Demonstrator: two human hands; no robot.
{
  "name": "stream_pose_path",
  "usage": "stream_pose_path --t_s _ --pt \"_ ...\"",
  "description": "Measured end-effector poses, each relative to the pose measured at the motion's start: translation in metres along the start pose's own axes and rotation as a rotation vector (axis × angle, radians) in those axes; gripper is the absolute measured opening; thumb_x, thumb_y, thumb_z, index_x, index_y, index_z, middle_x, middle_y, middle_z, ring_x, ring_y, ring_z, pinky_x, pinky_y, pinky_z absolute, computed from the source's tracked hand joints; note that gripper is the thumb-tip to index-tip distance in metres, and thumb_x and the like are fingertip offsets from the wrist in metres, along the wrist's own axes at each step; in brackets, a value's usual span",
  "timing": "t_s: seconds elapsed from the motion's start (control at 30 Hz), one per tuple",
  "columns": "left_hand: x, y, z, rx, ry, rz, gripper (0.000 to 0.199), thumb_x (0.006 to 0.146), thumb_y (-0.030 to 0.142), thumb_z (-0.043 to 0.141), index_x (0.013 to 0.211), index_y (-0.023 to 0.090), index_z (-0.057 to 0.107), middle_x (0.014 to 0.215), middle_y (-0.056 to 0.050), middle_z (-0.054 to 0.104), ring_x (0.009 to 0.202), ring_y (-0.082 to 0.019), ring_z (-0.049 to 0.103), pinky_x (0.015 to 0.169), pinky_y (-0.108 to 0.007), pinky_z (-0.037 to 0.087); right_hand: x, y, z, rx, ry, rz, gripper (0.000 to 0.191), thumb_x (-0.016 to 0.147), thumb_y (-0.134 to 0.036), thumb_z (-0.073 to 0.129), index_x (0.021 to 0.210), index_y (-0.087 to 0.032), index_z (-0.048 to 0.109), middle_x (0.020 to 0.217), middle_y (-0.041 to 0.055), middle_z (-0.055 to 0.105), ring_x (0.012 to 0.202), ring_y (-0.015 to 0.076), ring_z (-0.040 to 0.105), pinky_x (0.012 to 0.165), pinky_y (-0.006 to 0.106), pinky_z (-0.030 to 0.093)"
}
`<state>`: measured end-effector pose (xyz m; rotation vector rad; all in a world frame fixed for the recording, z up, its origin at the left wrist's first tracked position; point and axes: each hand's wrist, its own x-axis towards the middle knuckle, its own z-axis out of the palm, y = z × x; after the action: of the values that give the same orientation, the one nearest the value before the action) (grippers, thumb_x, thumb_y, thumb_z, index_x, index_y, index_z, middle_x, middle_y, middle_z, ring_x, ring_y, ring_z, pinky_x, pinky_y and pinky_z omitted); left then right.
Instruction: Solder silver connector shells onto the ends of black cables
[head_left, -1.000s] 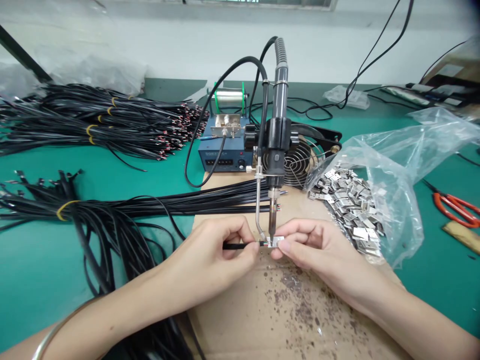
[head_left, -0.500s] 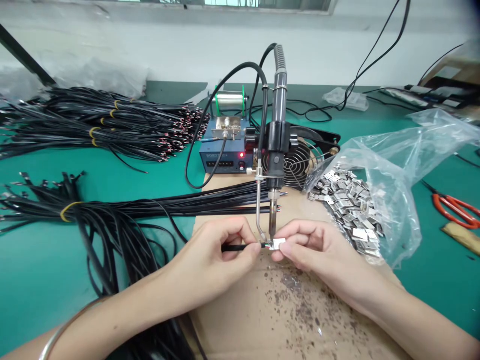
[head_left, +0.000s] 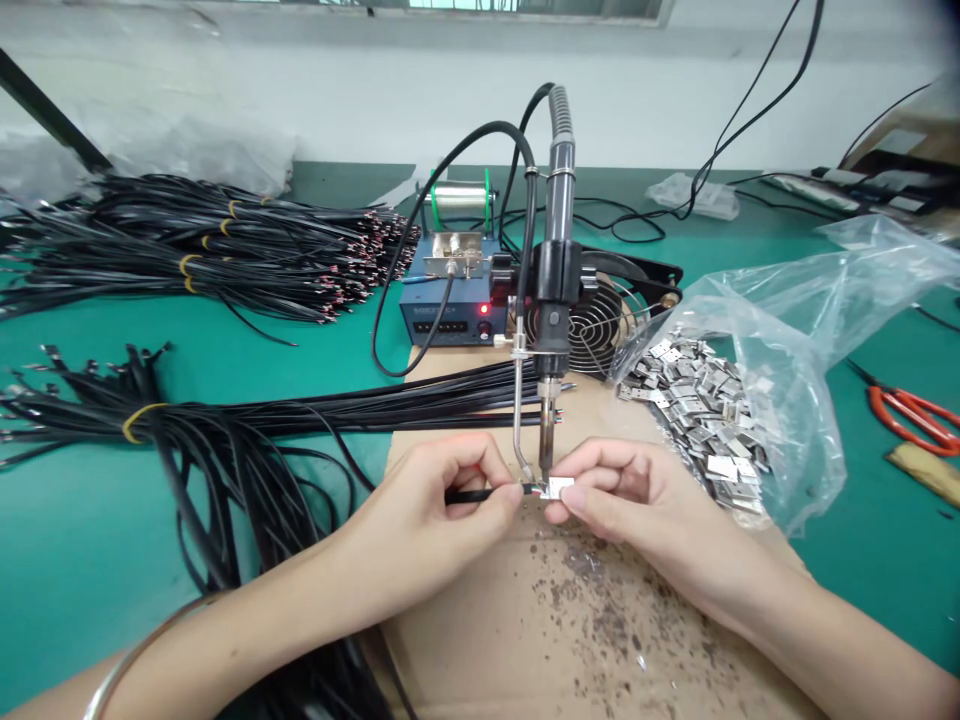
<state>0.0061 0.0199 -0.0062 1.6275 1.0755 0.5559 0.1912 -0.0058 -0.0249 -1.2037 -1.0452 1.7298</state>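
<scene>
My left hand (head_left: 457, 510) pinches a black cable (head_left: 469, 495) close to its stripped end, where thin coloured wires show. Between the fingertips of my right hand (head_left: 615, 490) is a small silvery-white metal piece (head_left: 560, 488). The wire ends meet the left edge of this piece, right under the tip of an upright soldering iron (head_left: 553, 330). A thin metal feed tube (head_left: 517, 410) beside the iron bends down to the same spot. Whether the tip touches the wires is too small to tell.
Behind stands a blue control box (head_left: 446, 310) with a solder spool (head_left: 459, 199) and a fan (head_left: 596, 325). Bundled black cables (head_left: 247, 410) lie left. At right are a plastic bag (head_left: 802, 400) with metal pieces (head_left: 701, 400) and red-handled cutters (head_left: 911, 415). Spotted cardboard (head_left: 480, 640) lies beneath my hands.
</scene>
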Motion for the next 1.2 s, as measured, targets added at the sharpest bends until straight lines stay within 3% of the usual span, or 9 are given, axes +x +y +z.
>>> stream_pose_path --t_s 0.47,0.77,1.2 --pt "0.0012 -0.0019 0.0024 0.01 0.023 -0.03 0.016 0.077 0.019 0.051 0.061 0.017 0.048 0.052 0.009 0.037 0.047 -0.006 0.029 0.043 -0.015 0.026 0.0012 -0.0013 0.0017 -0.056 0.046 -0.011 0.014 0.071 -0.025 0.075 0.078 -0.018 0.066 0.064 0.0025 0.072 0.049 0.009 0.057 0.046 0.02 0.037" --pt "-0.0006 -0.0019 0.0027 -0.009 0.031 -0.032 0.017 0.077 0.02 0.051 0.061 0.017 0.047 0.055 0.007 0.041 0.05 -0.007 0.034 0.045 -0.015 0.031 0.0029 -0.001 0.001 -0.013 0.026 -0.003 0.015 0.071 -0.028 0.076 0.078 -0.018 0.067 0.066 0.0027 0.072 0.053 0.0104 0.061 0.049 0.02 0.04" --pt "0.0009 -0.0008 0.0013 0.012 0.031 -0.018 0.017 0.076 0.021 0.052 0.06 0.018 0.047 0.054 0.007 0.041 0.047 -0.006 0.033 0.042 -0.015 0.03 0.0015 -0.0009 -0.0005 0.017 0.018 -0.001 0.015 0.071 -0.029 0.076 0.079 -0.018 0.068 0.067 0.0028 0.072 0.055 0.0107 0.061 0.05 0.021 0.04"
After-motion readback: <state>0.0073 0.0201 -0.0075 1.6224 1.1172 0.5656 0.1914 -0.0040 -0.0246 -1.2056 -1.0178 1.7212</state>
